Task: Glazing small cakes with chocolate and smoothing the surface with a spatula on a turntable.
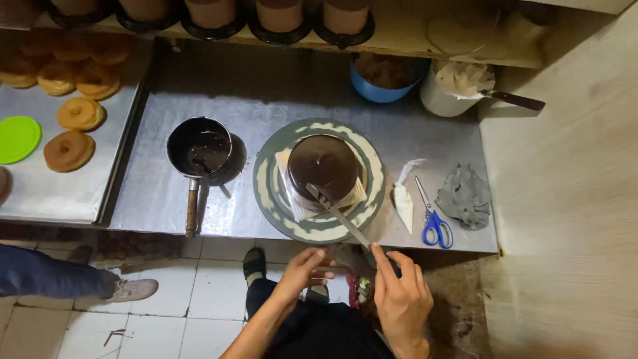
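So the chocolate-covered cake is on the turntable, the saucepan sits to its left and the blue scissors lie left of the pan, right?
Not quite. In the head view the blue scissors lie right of the cake on the turntable; the saucepan does sit left.

**On the steel counter, away from the cake**

We see a small saucepan (199,151) of dark chocolate left of the turntable, blue-handled scissors (433,219) beside a white piping bag (403,199), and a crumpled grey cloth (465,195) further right. Doughnuts (70,150) and a green lid (18,138) lie on a metal tray (46,196). A blue bowl (380,83) and white tub (446,96) stand behind.
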